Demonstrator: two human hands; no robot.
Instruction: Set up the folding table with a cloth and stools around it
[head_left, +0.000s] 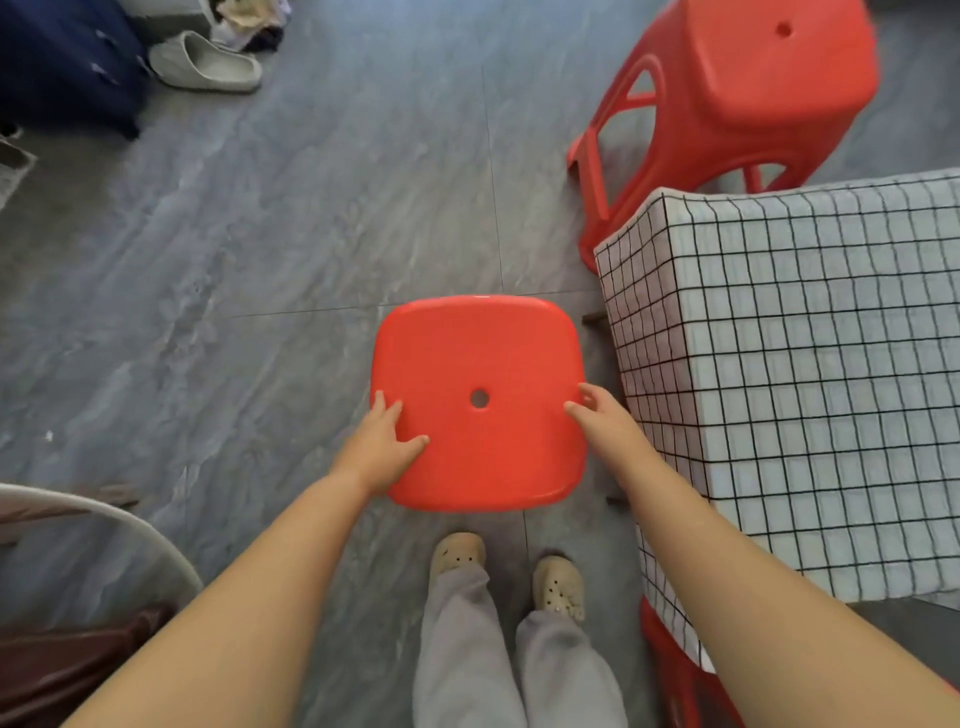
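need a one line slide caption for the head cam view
Both hands, left and right, grip a red stool beside the checked-cloth table; another stool stands beyond.

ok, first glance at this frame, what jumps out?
The bright red stool at centre, seen from above, with the left hand and right hand gripping its seat edges. Right of it, the table under a black-and-white checked cloth. A second red stool stands beyond the table's far corner, top right.
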